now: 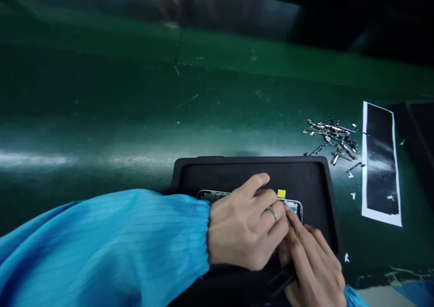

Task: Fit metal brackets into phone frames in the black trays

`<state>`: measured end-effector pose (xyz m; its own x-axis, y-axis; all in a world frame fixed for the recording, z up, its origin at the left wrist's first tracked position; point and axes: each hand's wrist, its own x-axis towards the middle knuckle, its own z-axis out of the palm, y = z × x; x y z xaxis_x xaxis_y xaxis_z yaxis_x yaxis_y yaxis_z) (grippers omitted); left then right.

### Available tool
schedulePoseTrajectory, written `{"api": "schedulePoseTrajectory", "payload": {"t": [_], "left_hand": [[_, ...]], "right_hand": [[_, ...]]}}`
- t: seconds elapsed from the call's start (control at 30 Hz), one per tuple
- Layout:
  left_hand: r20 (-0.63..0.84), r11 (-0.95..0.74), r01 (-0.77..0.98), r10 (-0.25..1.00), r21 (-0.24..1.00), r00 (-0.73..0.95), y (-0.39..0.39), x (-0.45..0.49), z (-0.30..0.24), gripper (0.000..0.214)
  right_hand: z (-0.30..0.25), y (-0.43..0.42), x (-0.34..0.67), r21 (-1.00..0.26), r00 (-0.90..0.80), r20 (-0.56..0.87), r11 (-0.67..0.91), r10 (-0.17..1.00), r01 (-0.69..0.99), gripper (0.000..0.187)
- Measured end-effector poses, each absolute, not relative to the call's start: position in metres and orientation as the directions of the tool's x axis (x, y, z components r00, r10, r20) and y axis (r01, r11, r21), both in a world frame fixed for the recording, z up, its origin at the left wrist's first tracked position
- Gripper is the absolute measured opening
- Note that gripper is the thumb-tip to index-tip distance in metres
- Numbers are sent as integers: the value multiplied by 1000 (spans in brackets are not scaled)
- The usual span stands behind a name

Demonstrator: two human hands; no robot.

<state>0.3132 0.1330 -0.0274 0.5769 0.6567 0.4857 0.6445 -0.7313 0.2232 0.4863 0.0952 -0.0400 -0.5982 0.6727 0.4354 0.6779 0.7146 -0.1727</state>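
A phone housing (298, 206) with a thin silver rim lies in a black tray (190, 173), mostly covered by my hands. My left hand (249, 228), with a ring on one finger, reaches across it. Its fingers are bent and closed over the housing's right half; the fingertips are partly hidden. My right hand (312, 262) is closed, with its forefinger tip at the housing's right end, touching the left fingers. Beneath the right hand shows a blurred dark, slim object (283, 280), whose kind I cannot make out. A yellow tab (281, 193) sticks out at the housing's upper edge.
On the green table (101, 112) lies a pile of small metallic and black strips (334, 137), right of the tray. Beside it is a black sheet with a white border (381, 162). Small white scraps (353, 196) are scattered there. A dark tray (420, 130) stands at the far right.
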Motion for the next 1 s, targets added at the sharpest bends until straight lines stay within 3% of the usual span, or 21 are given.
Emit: {"api": "schedulePoseTrajectory", "payload": {"t": [0.13,0.3,0.43,0.53,0.8,1.0], "left_hand": [[485,-718,652,673,245,559,134,313,-28,38],[297,-522,697,853,492,429,138,314,-25,30],[235,-428,665,901,613,364,139,314,-26,28],[228,-423,659,903,622,364,139,314,-27,28],[194,-414,685,905,600,378,140,315,-26,28],[127,-398,692,904,603,409,143,308,-21,26]], "right_hand": [[-40,94,488,-138,-631,419,733,653,666,27],[-39,94,490,-162,-643,367,727,672,668,27],[-34,94,487,-164,-639,352,718,683,677,29],[-29,94,481,-127,-610,344,679,714,723,26],[-31,101,476,-44,-720,317,768,617,638,30],[-29,102,474,96,-767,280,778,578,621,29]]}}
